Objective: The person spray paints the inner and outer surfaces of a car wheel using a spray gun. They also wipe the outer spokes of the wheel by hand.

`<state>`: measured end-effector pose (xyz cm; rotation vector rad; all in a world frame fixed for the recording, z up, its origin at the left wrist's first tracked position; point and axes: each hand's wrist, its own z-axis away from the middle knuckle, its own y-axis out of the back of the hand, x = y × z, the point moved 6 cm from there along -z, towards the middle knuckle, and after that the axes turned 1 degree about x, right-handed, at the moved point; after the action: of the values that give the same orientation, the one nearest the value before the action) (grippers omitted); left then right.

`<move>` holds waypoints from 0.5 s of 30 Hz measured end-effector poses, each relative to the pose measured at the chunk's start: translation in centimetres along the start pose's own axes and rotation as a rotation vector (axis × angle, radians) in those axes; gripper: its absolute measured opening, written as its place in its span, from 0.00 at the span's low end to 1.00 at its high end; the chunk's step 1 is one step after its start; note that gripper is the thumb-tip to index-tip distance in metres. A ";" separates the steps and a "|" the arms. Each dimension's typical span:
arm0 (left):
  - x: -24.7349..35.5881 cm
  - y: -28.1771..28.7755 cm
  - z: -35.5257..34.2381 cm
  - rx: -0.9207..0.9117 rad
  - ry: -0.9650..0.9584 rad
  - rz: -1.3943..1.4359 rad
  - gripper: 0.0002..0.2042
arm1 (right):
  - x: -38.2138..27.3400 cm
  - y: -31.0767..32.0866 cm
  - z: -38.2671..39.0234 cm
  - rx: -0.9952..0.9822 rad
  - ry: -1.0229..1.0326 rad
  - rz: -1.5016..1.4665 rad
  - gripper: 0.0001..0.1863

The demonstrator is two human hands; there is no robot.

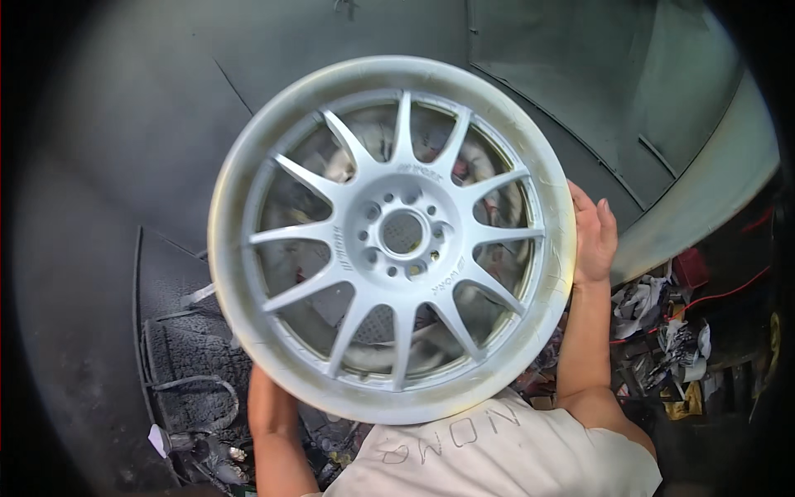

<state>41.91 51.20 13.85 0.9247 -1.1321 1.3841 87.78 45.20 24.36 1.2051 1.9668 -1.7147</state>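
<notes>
Wheel: white multi-spoke alloy rim (392,240), held up in front of our chest in the head view, face toward us, filling the middle of the picture.
Right hand: our right hand (593,236) lies flat against the outer edge of the rim on its right side, fingers stretched upward along the lip, gripping the wheel.
Left hand: hidden behind the lower left of the rim; only our left forearm (273,431) shows rising to it, so we cannot tell how its fingers sit.
Handling: we judge it heavy and fully stiff, metal with a smooth painted coat that could slip and may mark; the opposite edges of the barrel, or a spoke, look like the sound places to take hold.
Around: dark grey coated walls (132,124) behind, a caked stand (195,364) below left, crumpled paper and red cable (662,323) at right.
</notes>
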 end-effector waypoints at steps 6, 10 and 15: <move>-16.6 -3.2 -11.1 0.012 0.155 -0.040 0.28 | 7.3 12.4 0.0 0.201 -0.155 0.604 0.27; -20.9 -4.5 -13.8 0.036 0.177 -0.141 0.28 | 9.3 15.9 -0.9 0.258 -0.160 0.860 0.26; -22.6 -1.2 -11.8 0.087 0.207 -0.264 0.28 | 11.0 15.7 0.7 0.306 -0.288 0.734 0.24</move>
<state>46.60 56.89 -10.55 0.9324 -0.7696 1.2855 92.04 48.29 5.96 1.4342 0.9361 -1.6726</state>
